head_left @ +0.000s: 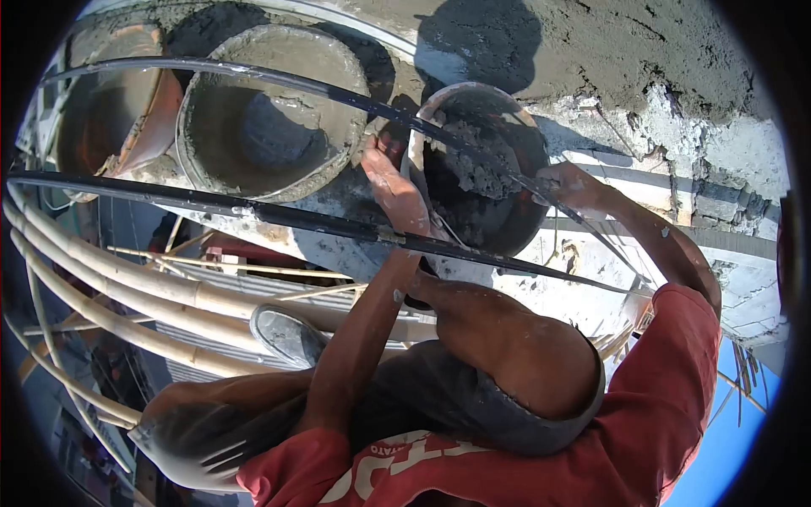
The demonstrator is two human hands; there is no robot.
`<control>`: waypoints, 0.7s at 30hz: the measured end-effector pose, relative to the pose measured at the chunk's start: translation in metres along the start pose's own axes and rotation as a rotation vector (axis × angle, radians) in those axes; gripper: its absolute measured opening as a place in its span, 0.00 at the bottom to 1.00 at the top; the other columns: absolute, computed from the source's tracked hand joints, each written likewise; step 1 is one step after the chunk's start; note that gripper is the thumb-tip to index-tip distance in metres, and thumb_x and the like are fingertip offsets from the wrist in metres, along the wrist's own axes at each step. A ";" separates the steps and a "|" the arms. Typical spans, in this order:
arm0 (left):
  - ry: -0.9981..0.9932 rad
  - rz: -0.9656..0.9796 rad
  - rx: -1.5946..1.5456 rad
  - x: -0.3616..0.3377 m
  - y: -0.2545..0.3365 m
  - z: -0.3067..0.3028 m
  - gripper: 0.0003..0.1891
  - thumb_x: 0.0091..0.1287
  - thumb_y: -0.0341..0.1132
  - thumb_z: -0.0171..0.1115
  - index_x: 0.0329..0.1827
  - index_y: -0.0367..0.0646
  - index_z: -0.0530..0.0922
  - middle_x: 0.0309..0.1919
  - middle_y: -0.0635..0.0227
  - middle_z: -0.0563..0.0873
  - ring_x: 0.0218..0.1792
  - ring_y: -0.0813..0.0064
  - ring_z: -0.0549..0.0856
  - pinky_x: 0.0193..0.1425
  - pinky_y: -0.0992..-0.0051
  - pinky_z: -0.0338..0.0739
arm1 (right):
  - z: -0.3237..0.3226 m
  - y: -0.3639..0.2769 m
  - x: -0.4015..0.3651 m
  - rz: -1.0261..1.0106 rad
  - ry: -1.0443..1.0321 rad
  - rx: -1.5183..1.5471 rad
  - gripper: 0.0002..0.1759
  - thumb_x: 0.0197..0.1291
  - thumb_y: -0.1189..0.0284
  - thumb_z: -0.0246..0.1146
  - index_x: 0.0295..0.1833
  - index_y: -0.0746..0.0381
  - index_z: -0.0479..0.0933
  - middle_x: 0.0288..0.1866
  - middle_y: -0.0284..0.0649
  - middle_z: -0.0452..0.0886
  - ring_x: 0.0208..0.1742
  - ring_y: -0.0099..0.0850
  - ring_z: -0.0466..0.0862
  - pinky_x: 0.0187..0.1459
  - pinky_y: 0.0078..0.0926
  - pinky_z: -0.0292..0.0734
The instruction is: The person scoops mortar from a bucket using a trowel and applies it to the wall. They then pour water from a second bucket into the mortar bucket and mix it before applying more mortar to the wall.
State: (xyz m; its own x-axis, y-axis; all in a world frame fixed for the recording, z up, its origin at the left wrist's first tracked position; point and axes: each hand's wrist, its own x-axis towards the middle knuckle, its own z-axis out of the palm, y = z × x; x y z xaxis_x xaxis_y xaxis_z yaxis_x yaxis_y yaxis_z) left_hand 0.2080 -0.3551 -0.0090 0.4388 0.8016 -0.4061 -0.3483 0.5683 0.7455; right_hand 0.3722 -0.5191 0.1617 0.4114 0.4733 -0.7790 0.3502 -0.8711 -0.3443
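A bucket [439,106] stands tilted on the ledge, with wet grey mortar [486,160] clumped along its inner wall. My left hand [395,190] is at the bucket's left side, fingers curled against its outer wall by the rim. On the opposite side, my right hand [574,186] is closed near the rim. A dark strip crosses in front of its fingers, so what it grips is hard to make out. Left of my left hand sits a larger mortar-coated tub [194,127] with grey, watery residue at the bottom.
An orange-brown container [148,139] lies at the far left. Mortar-covered surface [608,51] spreads along the top. Dark bands [279,211] cross the view close to the camera. Bamboo poles [194,291] run below left, with a drop beneath them. My knee [541,363] is bent beside the ledge.
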 end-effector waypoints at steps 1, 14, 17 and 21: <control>0.067 0.048 0.103 0.004 -0.010 -0.005 0.23 0.72 0.51 0.35 0.51 0.38 0.66 0.41 0.66 0.74 0.41 0.78 0.73 0.48 0.74 0.69 | -0.004 0.011 0.004 0.013 0.023 -0.069 0.23 0.53 0.62 0.66 0.47 0.68 0.75 0.27 0.33 0.77 0.28 0.19 0.73 0.27 0.20 0.68; 0.107 -0.085 0.180 -0.011 -0.031 -0.029 0.33 0.69 0.59 0.34 0.52 0.33 0.69 0.47 0.58 0.78 0.48 0.68 0.76 0.56 0.70 0.67 | -0.045 -0.204 0.037 -0.677 0.383 -0.701 0.18 0.60 0.56 0.57 0.40 0.62 0.75 0.24 0.30 0.70 0.23 0.18 0.67 0.25 0.19 0.62; 0.064 -0.150 0.080 -0.009 -0.020 -0.024 0.34 0.69 0.59 0.33 0.52 0.32 0.69 0.47 0.58 0.78 0.49 0.68 0.76 0.55 0.71 0.69 | -0.048 -0.244 0.005 -0.663 0.517 -0.702 0.18 0.60 0.57 0.58 0.40 0.62 0.75 0.24 0.30 0.70 0.24 0.18 0.67 0.26 0.18 0.62; -0.057 -0.143 -0.125 -0.015 -0.009 -0.014 0.30 0.72 0.54 0.33 0.49 0.31 0.69 0.45 0.56 0.76 0.45 0.68 0.76 0.53 0.69 0.71 | -0.062 -0.240 -0.070 -0.479 0.665 -0.610 0.17 0.59 0.59 0.60 0.40 0.63 0.75 0.24 0.30 0.70 0.25 0.18 0.67 0.27 0.18 0.62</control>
State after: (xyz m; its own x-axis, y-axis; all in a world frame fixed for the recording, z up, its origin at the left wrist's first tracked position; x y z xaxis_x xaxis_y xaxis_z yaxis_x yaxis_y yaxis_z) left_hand 0.1932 -0.3696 -0.0170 0.5362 0.7015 -0.4695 -0.3777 0.6968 0.6097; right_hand 0.3114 -0.3348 0.3313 0.4343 0.8931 -0.1172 0.8932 -0.4438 -0.0727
